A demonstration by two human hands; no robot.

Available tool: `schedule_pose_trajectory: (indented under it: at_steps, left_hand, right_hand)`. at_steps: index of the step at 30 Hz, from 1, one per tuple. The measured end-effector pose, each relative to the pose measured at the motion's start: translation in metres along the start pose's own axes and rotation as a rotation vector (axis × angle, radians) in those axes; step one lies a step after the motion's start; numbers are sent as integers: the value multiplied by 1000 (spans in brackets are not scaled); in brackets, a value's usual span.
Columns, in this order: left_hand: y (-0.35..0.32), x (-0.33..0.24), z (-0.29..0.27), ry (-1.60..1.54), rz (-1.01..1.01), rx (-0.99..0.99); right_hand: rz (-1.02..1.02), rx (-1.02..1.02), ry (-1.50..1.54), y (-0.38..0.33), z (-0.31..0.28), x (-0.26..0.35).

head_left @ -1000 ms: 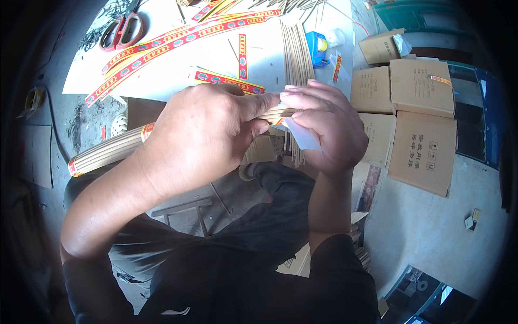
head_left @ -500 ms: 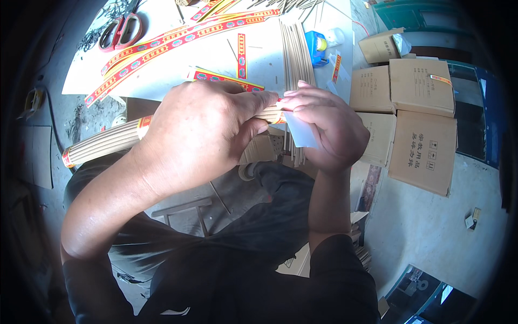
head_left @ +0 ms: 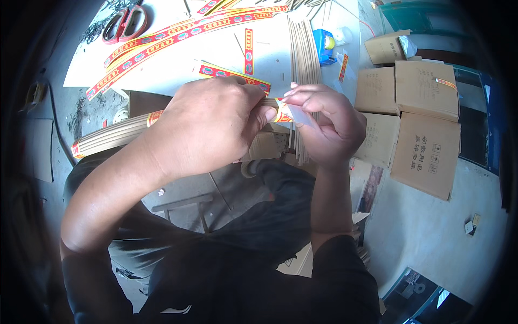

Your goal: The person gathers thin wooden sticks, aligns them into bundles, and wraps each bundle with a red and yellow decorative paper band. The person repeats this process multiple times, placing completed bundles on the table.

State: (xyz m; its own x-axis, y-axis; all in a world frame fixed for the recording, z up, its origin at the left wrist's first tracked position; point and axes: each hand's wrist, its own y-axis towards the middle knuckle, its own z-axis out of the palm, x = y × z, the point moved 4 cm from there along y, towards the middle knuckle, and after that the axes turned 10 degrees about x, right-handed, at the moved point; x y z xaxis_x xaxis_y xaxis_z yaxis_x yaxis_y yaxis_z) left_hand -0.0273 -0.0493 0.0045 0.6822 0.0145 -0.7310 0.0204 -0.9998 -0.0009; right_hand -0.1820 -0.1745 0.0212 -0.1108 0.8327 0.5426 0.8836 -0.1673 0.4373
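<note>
My left hand [head_left: 210, 127] is closed around a bundle of thin brown incense sticks [head_left: 110, 136], which lies across in front of me above my lap. Red-and-yellow paper bands circle the bundle at its left end, near my wrist, and at the right end [head_left: 281, 112]. By that right end, my right hand [head_left: 337, 129] pinches a translucent whitish strip [head_left: 301, 115] between thumb and fingers. One edge of the strip meets the printed band there. The middle of the bundle is hidden by my left hand.
On the white table [head_left: 178, 65] lie long red-and-yellow printed strips [head_left: 183, 36], red-handled scissors [head_left: 125, 26], loose sticks [head_left: 303, 54] and a blue tape dispenser [head_left: 324, 47]. Cardboard boxes [head_left: 423, 154] are stacked at the right. A wooden stool [head_left: 183, 204] stands below.
My right hand has turned, and the translucent strip now lies flatter and shows less. More of the printed band at the bundle's right end is visible. The view has shifted slightly.
</note>
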Motion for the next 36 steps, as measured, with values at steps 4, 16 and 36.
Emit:
schedule_pose_trajectory:
  at_steps: [4,16,36]
  left_hand:
    - [-1,3,1,-61,-36,108]
    - [0,2,5,73,24,14]
    - [3,-7,12,150,197,-122]
  right_hand:
    - [37,22,22,-3,7,2]
    - [245,42,74,-14,12,-5]
    - [614,-22,635,-27,7,-21]
